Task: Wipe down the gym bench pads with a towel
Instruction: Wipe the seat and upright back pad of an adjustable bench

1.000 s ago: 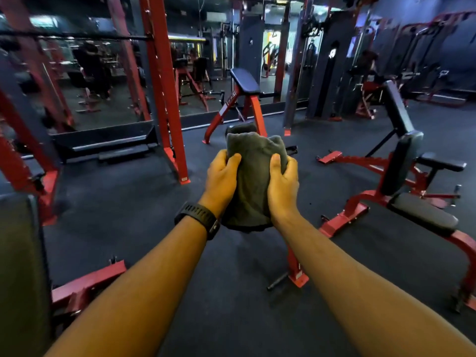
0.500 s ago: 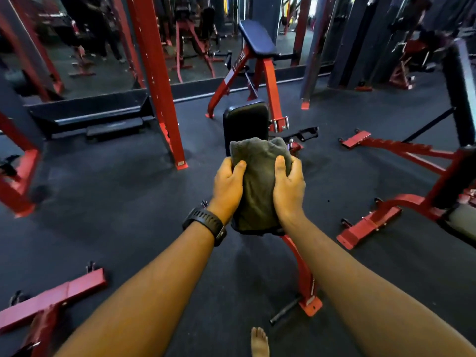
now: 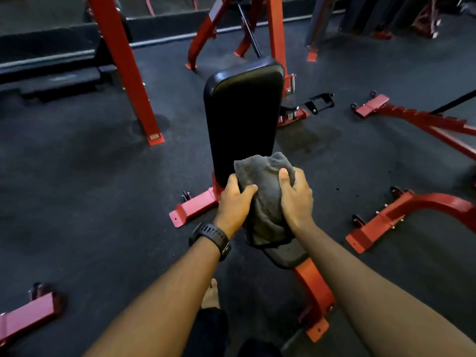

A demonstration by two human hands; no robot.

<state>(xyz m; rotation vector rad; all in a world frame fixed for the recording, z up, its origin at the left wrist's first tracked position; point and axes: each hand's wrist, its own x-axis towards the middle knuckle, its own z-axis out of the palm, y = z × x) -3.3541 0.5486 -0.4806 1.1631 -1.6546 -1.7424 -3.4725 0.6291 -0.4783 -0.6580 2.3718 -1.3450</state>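
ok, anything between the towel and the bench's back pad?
Nothing visible. Both hands, left hand and right hand, hold the grey towel bunched at the near end of the black back pad; the pad surface beyond it is bare.

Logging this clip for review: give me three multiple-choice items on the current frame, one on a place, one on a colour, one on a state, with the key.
1. Where is the towel?
A. on the floor
B. at the near end of the back pad
C. over a rack post

2. What colour is the bench frame?
A. red
B. blue
C. white

3. How is the towel held?
A. left hand only
B. right hand only
C. both hands

Key: B, it covers the pad's near end; A, the feet and beam are red; C, the left hand and right hand both grip it.
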